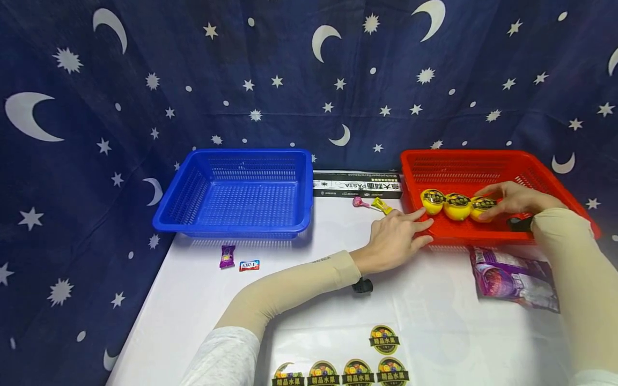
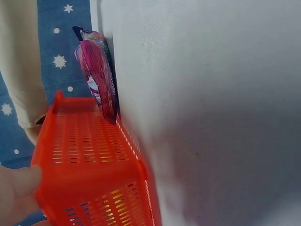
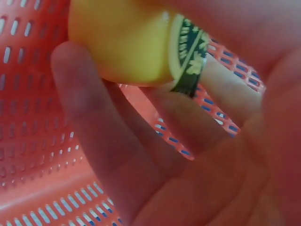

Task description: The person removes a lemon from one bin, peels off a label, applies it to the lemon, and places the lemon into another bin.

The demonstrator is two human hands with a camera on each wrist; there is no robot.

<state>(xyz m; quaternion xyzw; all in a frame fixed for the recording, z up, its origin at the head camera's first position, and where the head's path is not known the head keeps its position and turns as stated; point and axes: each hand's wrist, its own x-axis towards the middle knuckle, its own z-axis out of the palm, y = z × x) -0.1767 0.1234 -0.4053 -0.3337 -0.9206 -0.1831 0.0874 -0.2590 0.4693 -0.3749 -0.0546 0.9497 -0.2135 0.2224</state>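
Three yellow lemons with black and gold stickers sit in a row in the red basket (image 1: 463,234): a left lemon (image 1: 431,206), a middle lemon (image 1: 456,213) and a right lemon (image 1: 477,215). My right hand (image 1: 515,198) reaches over the front rim and holds the right lemon, its fingers curled about it. In the right wrist view the lemon (image 3: 127,47) lies against those fingers, sticker edge showing. My left hand (image 1: 393,241) rests at the basket's front left corner with fingers stretched out. In the left wrist view, fingers (image 2: 23,181) touch the rim.
A blue basket (image 1: 232,228) stands at the left. Behind lie a pasta box (image 1: 357,185), a pink lollipop (image 1: 358,202) and a yellow wrapped candy (image 1: 381,206). A purple packet (image 1: 514,281) leans by the red basket. Purple (image 1: 227,256) and red-blue candies (image 1: 249,265) and a sticker sheet (image 1: 338,340) lie nearer.
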